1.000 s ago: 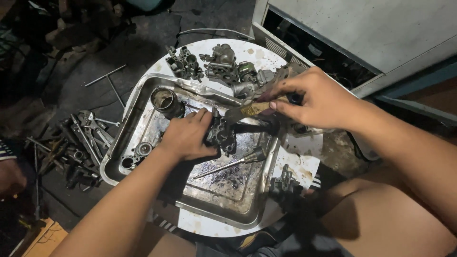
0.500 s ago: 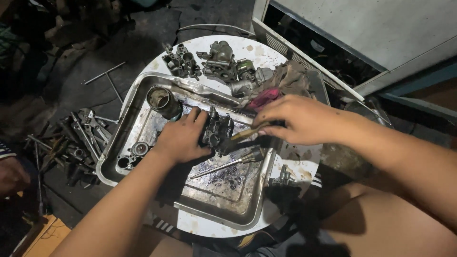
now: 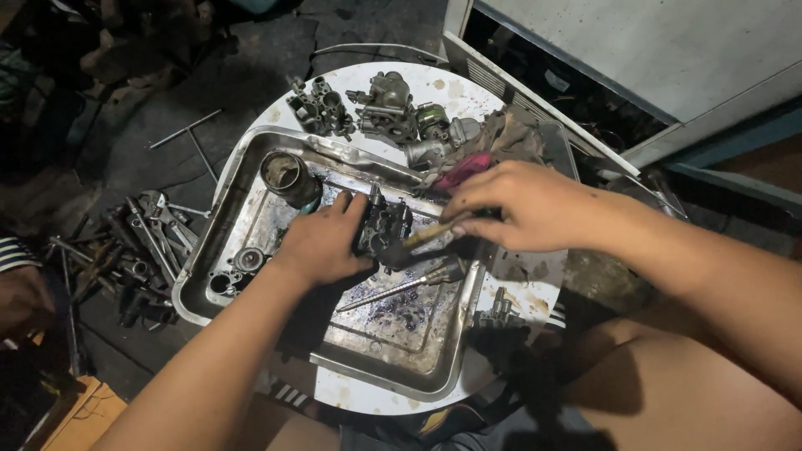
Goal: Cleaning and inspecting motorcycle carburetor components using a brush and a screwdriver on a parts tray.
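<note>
My left hand [image 3: 322, 242] grips a dark, grimy carburetor body [image 3: 383, 227] and holds it down in a dented metal tray [image 3: 251, 159]. A wooden-handled brush [image 3: 430, 232] is pinched in my right hand [image 3: 522, 205], its dark tip against the carburetor's right side. Both hands meet over the middle of the tray. A long screwdriver [image 3: 401, 286] lies on the oily tray floor just below them.
The tray sits on a round white table [image 3: 434, 88]. A metal cup [image 3: 286, 177] stands in the tray's far left corner. Carburetor parts [image 3: 388, 113] and a dirty rag [image 3: 501, 138] lie behind it. Wrenches [image 3: 142, 238] litter the floor at left. A grey cabinet [image 3: 668, 58] stands at right.
My right hand has come down and left from the tray's far edge to the carburetor, working the brush against it. My left hand has kept its hold, shifting slightly.
</note>
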